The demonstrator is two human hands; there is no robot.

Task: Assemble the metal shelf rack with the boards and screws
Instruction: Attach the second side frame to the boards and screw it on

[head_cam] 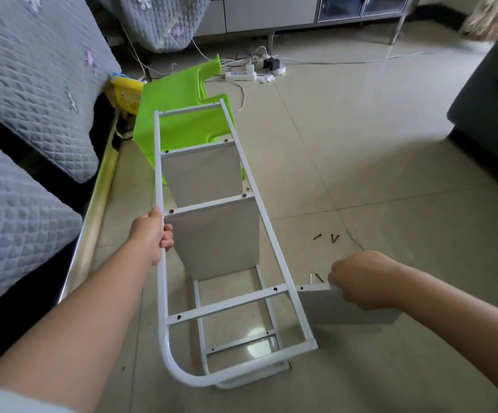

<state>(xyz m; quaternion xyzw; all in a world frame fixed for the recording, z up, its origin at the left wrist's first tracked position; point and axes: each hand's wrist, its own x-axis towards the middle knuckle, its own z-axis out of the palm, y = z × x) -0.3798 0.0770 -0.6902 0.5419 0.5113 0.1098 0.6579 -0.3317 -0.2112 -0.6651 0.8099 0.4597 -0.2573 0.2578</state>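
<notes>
Rack: a white metal shelf rack [271, 236] lies on its side on the tiled floor [375, 150], its curved end nearest the camera and its far end against a green plastic stool [182, 114].
Fitted boards: two grey boards [215, 236] stand between the side frames, one behind the other; dark screw heads show at their upper cross-rails.
Left hand: the left hand [155, 234] grips the upper left rail of the rack beside the nearer fitted board, fingers curled round the tube.
Right hand: the right hand [361, 281] holds the far edge of a loose grey board [340, 308], fingers curled over it; this board lies on the floor just right of the rack, one corner touching the rail.
Screws: several dark loose screws [334, 238] lie on the floor beyond the right hand.
Surroundings: a quilted grey sofa cover [27, 84] at left; a white power strip [241, 74] with cables at the far floor.
</notes>
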